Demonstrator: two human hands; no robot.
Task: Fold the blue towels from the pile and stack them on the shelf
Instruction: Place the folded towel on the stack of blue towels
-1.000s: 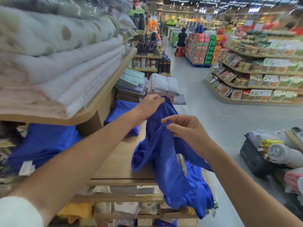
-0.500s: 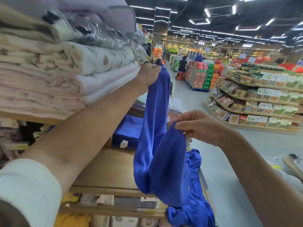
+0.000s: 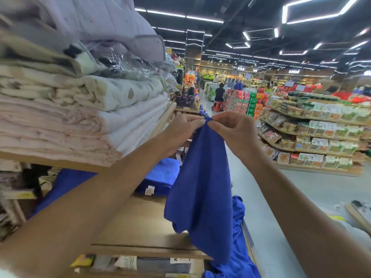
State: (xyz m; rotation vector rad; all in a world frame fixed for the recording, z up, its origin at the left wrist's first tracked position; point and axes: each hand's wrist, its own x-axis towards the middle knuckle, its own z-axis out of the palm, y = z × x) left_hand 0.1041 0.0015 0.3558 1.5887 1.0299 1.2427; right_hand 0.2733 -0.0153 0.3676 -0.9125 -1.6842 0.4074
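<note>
The stack of folded bedding (image 3: 84, 117) filled the upper board on your left, and the wooden shelf (image 3: 136, 223) ran below it. The blue towel (image 3: 202, 187) you were working on hung free in the air over the shelf's right front corner. It was doubled on itself, with its lower end just beside the pile of loose blue towels (image 3: 240, 237) that slumped over the shelf's right edge. A folded blue towel (image 3: 160, 175) with a white tag already sat toward the back of the shelf.

Half a second earlier your hands were well apart: the left was raised high with one corner and the right held another part lower down. By this moment you had brought them together at the top. Your left hand (image 3: 183, 128) and your right hand (image 3: 232, 127) each pinched the towel's top between thumb and fingertips, and they touched one another there.

That change reads as the first fold, with the corners matched and the cloth halved. I judge this towel was barely begun: laying it flat, the further folds and stacking it by the folded one were not yet done.
</note>
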